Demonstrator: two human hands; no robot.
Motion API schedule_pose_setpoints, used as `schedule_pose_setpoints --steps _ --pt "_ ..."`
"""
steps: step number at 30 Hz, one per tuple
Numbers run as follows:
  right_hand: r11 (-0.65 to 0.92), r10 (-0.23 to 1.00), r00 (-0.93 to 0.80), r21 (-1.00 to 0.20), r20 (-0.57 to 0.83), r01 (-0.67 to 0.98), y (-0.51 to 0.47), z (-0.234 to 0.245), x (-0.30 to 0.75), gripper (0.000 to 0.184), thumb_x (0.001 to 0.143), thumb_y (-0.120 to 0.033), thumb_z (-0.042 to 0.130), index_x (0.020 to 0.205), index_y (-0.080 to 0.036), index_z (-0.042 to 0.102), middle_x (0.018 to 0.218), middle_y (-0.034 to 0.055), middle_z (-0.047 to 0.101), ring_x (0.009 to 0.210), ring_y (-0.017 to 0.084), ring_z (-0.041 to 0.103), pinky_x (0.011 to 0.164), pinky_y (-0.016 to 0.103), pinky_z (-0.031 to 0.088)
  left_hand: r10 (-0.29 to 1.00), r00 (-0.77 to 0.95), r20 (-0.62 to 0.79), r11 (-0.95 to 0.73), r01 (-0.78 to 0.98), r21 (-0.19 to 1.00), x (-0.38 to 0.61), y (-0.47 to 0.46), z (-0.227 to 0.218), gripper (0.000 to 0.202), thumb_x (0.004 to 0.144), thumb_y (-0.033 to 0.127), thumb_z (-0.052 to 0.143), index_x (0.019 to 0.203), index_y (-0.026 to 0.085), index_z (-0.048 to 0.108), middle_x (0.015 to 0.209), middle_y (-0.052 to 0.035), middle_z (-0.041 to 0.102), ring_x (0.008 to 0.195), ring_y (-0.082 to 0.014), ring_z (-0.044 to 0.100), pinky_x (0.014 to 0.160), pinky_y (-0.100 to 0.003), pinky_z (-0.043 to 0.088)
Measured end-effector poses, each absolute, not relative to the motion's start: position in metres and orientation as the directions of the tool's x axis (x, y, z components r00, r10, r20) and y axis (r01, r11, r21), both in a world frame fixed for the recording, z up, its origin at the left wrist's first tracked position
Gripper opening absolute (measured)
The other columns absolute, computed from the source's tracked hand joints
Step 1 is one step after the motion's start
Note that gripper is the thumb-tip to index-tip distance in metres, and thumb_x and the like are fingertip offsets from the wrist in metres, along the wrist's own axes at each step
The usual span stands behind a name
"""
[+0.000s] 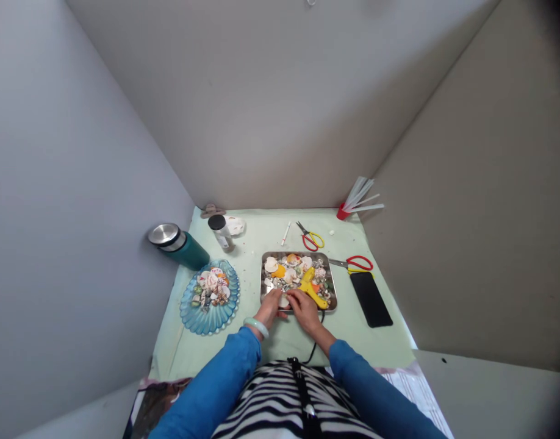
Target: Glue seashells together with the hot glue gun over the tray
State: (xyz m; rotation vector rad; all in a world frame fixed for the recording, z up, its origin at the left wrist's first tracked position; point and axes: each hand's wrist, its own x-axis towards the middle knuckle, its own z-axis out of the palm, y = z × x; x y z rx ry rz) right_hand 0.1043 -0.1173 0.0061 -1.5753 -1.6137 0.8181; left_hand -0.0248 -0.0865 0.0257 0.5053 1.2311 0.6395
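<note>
Both my hands meet at the near edge of a metal tray (263,275) filled with several seashells. My left hand (268,308), with a pale bangle on its wrist, has its fingers curled toward a small white shell (283,301). My right hand (304,308) pinches at the same shell from the right. A yellow glue gun (311,286) lies in the tray just beyond my right hand, its black cord running back toward me.
A blue glass dish (188,314) with shells sits at the left, a teal flask (179,246) and a small jar (221,232) behind it. Red-handled scissors (311,238), another pair (358,263), a black phone (370,298) and a red cup of glue sticks (343,211) lie right. Grey walls enclose the table.
</note>
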Motion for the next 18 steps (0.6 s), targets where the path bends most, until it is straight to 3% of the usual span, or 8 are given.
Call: schedule_pose_setpoints --steps 9,18 --pt "0.043 0.997 0.026 -0.845 0.067 0.534 -0.1189 0.0066 0.105 0.023 0.089 -0.033 0.049 0.103 -0.021 0.063 0.091 0.0047 0.068 0.079 0.019 0.063 0.074 0.03 0.047 0.694 0.203 -0.691 0.718 -0.125 0.684 -0.0291 -0.087 0.0273 0.024 0.088 0.034 0.052 0.1 0.014 0.048 0.086 -0.0086 0.065 0.061 -0.0141 0.065 0.042 -0.02 0.051" --pt "0.032 0.997 0.043 -0.867 0.062 0.497 -0.1161 0.0042 0.1071 0.018 0.087 -0.03 0.051 0.093 -0.021 0.064 0.088 0.0048 0.066 0.08 0.019 0.061 0.072 0.03 0.048 0.778 0.19 -0.599 0.616 -0.041 0.786 -0.0322 -0.0912 0.0245 0.025 0.079 0.032 0.064 0.092 0.012 0.057 0.085 -0.0071 0.061 0.071 -0.0169 0.063 0.046 -0.027 0.057"
